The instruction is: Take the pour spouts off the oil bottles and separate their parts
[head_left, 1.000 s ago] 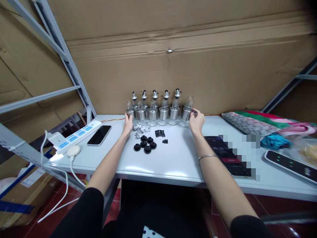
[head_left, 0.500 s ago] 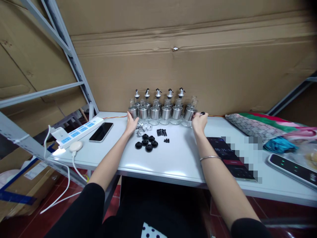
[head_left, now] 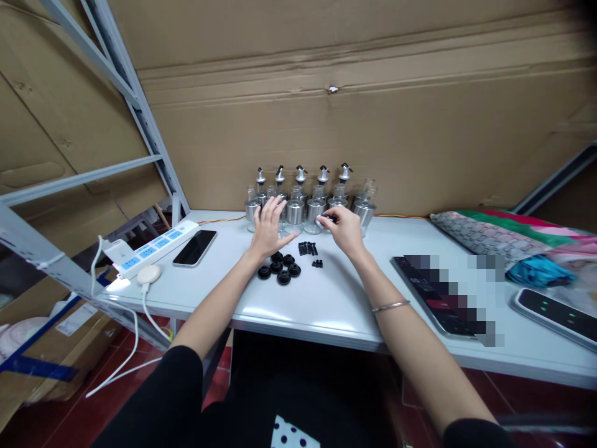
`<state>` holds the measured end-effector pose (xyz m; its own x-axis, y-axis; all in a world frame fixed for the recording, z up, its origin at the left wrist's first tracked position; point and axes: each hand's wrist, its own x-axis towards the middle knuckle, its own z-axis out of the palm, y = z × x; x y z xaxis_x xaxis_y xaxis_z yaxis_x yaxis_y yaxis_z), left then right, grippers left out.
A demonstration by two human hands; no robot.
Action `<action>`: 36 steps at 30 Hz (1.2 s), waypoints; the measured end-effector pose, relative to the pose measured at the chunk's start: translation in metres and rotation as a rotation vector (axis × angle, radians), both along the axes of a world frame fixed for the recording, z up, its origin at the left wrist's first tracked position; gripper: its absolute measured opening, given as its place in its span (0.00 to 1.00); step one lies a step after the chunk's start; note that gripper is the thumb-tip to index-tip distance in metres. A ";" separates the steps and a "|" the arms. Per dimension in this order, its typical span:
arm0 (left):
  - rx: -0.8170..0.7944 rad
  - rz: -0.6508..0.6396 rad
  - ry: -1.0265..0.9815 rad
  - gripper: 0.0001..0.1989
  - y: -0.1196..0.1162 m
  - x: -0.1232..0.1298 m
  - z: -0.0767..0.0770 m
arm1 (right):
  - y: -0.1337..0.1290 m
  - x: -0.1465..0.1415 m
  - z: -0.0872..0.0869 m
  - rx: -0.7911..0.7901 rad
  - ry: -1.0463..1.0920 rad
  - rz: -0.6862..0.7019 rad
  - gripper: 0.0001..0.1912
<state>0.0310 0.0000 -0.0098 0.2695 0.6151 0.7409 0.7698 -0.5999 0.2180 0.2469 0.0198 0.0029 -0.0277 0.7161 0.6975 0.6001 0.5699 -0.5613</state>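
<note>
My left hand [head_left: 268,231] hovers open, fingers spread, in front of the front row of glass bottles with metal sleeves [head_left: 294,213]. It covers the pale clear parts lying there. Pinched in my right hand [head_left: 347,229] is a small black part [head_left: 330,218], just before the bottles; its exact kind is hard to make out. A back row of bottles carries silver pour spouts [head_left: 301,174] with black tips. On the table between my arms lie several round black stoppers [head_left: 283,278], a row of narrow black pieces [head_left: 308,249] and a few tiny black ones [head_left: 318,264].
To the left are a phone [head_left: 194,249], a power strip [head_left: 161,246] and a round white charger [head_left: 149,274] with its cable. A phone-like screen with a timer [head_left: 431,292], a patterned cloth [head_left: 480,231] and a black-faced device [head_left: 555,320] lie right. Cardboard [head_left: 289,124] stands behind.
Both hands have left the ends of the bottle row and moved inward. My right hand brings the small black part left. The rightmost front bottle, tilted before, now stands more upright.
</note>
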 end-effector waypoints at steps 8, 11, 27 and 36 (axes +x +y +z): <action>-0.058 -0.157 0.069 0.35 -0.010 0.017 -0.004 | -0.024 -0.032 -0.001 -0.046 -0.195 0.340 0.12; -0.074 -0.186 0.072 0.23 -0.010 0.018 -0.003 | -0.035 -0.040 0.002 -0.047 -0.291 0.323 0.12; 0.055 -0.124 0.183 0.13 -0.009 0.018 0.000 | -0.042 -0.044 0.009 -0.046 -0.730 -0.137 0.25; 0.097 -0.122 0.251 0.11 -0.008 0.016 -0.001 | -0.047 -0.045 0.014 -0.138 -0.902 -0.164 0.28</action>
<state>0.0473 -0.0082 -0.0112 0.5195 0.4967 0.6953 0.7136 -0.6997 -0.0333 0.2022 -0.0273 0.0167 -0.4097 0.8340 0.3696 0.9099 0.4024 0.1007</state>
